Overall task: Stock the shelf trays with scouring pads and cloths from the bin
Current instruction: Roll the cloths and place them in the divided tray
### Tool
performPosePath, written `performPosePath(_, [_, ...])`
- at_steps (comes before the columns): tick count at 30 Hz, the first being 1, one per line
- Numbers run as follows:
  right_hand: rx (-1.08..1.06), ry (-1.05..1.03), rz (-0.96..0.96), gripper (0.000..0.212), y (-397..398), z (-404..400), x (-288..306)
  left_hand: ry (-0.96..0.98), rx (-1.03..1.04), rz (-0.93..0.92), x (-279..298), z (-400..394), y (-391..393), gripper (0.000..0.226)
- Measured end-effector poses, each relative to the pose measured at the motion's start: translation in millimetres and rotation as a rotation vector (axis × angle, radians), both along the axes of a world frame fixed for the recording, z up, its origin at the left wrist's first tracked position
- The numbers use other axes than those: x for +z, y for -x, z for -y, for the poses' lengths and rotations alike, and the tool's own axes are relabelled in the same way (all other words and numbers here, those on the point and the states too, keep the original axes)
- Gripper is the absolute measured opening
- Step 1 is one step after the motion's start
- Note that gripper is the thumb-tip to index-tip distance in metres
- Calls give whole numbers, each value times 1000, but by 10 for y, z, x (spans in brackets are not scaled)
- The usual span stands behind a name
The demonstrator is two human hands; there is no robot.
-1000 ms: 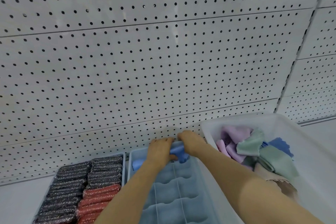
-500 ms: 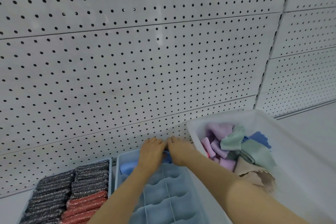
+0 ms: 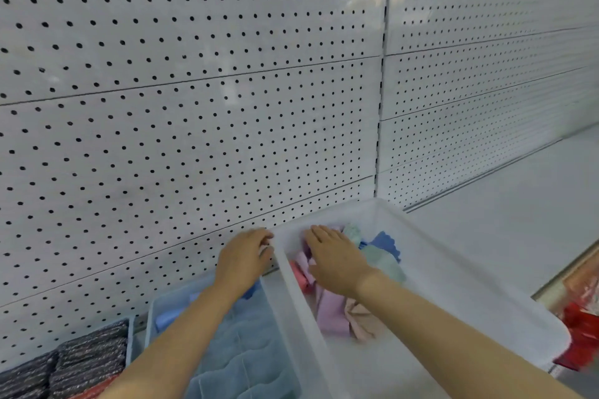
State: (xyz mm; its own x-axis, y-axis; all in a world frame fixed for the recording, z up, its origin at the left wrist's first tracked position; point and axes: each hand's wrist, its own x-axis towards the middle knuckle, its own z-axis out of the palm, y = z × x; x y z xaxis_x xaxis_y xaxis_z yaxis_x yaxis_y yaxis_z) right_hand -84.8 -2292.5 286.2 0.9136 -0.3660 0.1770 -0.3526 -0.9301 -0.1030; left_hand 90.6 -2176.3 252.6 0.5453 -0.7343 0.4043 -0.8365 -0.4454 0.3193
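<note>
Two hands work around the white bin [image 3: 421,269]: the right hand [image 3: 334,261] lies flat, fingers straight, on the cloths [image 3: 334,311] inside it; left of it the left hand [image 3: 243,257] curls over the blue tray's [image 3: 233,353] far end, grasp unclear. Soft, light cloths should bunch easily; pinch a fold.

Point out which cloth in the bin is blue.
The blue cloth with the scalloped edge, at the bin's far side; the others are pink, lilac or pale green.

open shelf [image 3: 505,223] rt of bin [image 3: 479,298]; pegboard [image 3: 194,139] close behind trays [image 3: 152,321]
</note>
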Motion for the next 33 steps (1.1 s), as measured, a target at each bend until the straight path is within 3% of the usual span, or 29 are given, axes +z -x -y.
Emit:
performPosePath(7, [-192, -58, -117, 64, 636, 583, -44, -334, -257, 95, -8, 1088, 792, 33])
performPosePath(12, [-236, -50, -174, 66, 893, 886, -126, -317, -338, 16, -157, 1789, 1108, 31])
performPosePath(18, [-243, -60, -187, 64, 1077, 1076, -254, -549, -297, -23, -362, 2473, 1208, 28])
performPosePath(23, [-244, -82, -205, 67, 1178, 1187, -271, -800, -221, 55, -669, 2641, 1242, 43])
performPosePath(29, [-222, -133, -176, 63, 1195, 1215, -223, -640, -178, -74, -559, 2564, 1216, 27])
performPosePath(31, [-223, -172, -120, 58, 1196, 1222, -198, -494, -218, -118, -422, 2483, 1231, 10])
performPosePath(33, [-234, -223, -33, 58, 1186, 1220, -170, -294, -243, -215, -279, 2380, 1231, 23])
